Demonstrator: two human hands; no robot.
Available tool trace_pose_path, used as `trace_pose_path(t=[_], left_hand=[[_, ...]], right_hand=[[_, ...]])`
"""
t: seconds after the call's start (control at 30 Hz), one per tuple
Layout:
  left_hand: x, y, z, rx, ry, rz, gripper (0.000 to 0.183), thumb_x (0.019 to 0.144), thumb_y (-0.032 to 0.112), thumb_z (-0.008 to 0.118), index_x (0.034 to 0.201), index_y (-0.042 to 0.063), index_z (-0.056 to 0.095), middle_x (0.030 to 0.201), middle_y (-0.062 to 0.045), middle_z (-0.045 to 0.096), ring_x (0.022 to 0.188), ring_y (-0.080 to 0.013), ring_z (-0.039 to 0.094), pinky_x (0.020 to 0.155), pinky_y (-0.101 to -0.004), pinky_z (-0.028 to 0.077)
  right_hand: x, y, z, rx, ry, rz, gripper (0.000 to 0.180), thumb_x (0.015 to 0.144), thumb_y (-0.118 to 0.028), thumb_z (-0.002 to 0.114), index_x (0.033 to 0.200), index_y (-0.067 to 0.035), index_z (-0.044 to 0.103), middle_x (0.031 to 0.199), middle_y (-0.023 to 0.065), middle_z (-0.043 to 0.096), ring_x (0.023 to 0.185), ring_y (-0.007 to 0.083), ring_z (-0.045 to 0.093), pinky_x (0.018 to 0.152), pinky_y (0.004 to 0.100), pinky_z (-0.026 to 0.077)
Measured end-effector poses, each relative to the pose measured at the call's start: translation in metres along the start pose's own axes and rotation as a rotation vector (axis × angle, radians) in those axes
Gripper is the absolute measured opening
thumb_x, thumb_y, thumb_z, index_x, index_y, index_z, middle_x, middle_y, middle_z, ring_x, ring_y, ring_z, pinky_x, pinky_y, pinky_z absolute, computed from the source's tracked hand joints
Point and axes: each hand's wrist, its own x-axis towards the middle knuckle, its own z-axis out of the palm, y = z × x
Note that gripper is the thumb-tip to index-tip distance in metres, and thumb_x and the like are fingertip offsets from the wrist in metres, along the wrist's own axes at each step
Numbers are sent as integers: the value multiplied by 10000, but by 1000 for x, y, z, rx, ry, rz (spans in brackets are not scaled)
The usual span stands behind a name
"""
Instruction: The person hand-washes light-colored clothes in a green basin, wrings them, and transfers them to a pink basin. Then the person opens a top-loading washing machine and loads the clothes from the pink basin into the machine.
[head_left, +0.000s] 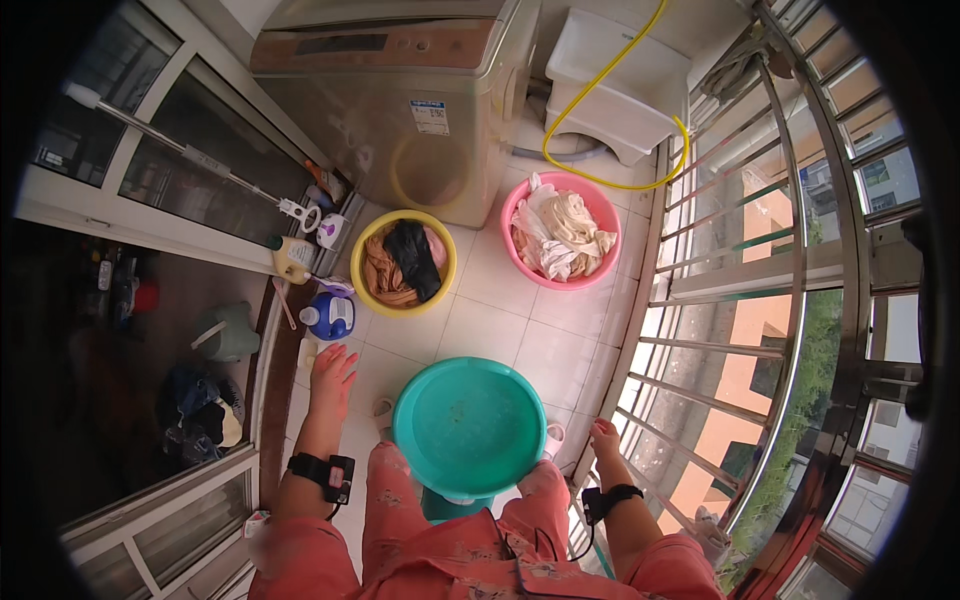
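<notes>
Between my knees stands a round green plastic basin (469, 427), apparently holding water. My left hand (332, 375) is raised to the left of it, fingers apart, holding nothing, near a blue detergent bottle (330, 316). To the right of the basin is my right hand (604, 436), its fingers bent and partly seen; whether anything is in it cannot be told. Farther forward, a yellow basin (360, 279) holds brown, black and pink cloth (412, 262), and a pink basin (517, 268) holds crumpled white and cream cloth (566, 225).
A washing machine (382, 127) and a white plastic sink (615, 90) with a yellow hose (555, 161) stand at the back. Metal window bars (712, 346) run along the right. At the left are a sliding door, a mop pole (206, 161) and a beige bottle (292, 259).
</notes>
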Motion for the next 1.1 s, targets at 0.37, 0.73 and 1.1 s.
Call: trace_pose_path(t=[0.37,0.73,1.1], left_hand=[[-36,37,-121,-320,344,70,387,873,212,545,1227,104,433,1246,-64,461,1165,-239,467,980,-480,298],[126,157,63,-496,-181,-22,196,878,125,544,1070,125,501,1072,-33,560,989,-219,574,847,-401,419],[120,207,118,-430,-266,31,222,895,141,532,1104,103,468,1118,-65,532,1049,-239,538,883,-417,399]], right_hand=[[-46,-378,73,26,-580,-514,257,909,-156,527,1133,-31,538,989,93,630,906,192,619,797,302,487],[-57,-551,145,125,-510,-536,227,910,-205,545,1092,-70,550,969,59,631,896,160,613,777,292,476],[-26,-738,138,47,-393,-1034,234,897,-230,559,1059,-62,565,902,27,638,837,122,612,691,262,461]])
